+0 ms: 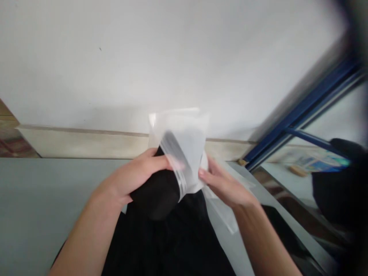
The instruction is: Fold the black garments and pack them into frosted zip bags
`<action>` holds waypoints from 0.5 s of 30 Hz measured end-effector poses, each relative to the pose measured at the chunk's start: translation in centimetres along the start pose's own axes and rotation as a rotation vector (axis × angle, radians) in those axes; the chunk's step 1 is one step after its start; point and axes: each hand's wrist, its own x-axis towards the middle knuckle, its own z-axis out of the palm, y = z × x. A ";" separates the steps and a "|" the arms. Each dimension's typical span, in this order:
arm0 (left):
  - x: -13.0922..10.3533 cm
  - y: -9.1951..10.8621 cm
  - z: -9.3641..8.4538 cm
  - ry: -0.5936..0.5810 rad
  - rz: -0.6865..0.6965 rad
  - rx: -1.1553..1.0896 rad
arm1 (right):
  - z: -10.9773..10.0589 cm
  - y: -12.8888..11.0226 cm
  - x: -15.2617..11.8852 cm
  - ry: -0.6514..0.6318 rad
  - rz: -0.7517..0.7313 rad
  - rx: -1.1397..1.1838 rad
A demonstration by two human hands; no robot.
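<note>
A black folded item [158, 193], its exact kind unclear, sits partly inside a translucent plastic bag [186, 134]. My left hand [143, 168] is closed round the black item, thumb and fingers pressing on it near the bag's mouth. With its fingers closed, my right hand [220, 178] grips the bag's right edge, where white material shows. More clear plastic [227, 214] hangs under my right wrist. The bag and fingertips are slightly blurred.
Beyond the grey surface [57, 199] rises a white wall [172, 57]. A blue metal frame [287, 115] slants along the right, with a dark shape at the far right edge. Black clothing [172, 245] is below my hands.
</note>
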 end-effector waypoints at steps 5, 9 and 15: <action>-1.6 1.1 -1.7 0.150 -0.062 0.495 | -1.7 1.3 -0.4 0.232 0.063 -0.131; -2.2 1.8 -2.6 0.330 0.022 0.460 | -8.8 0.2 -2.2 0.454 0.188 -0.399; 0.1 -0.2 -1.1 0.199 0.259 0.436 | -10.5 -1.1 -2.4 0.649 0.097 -0.862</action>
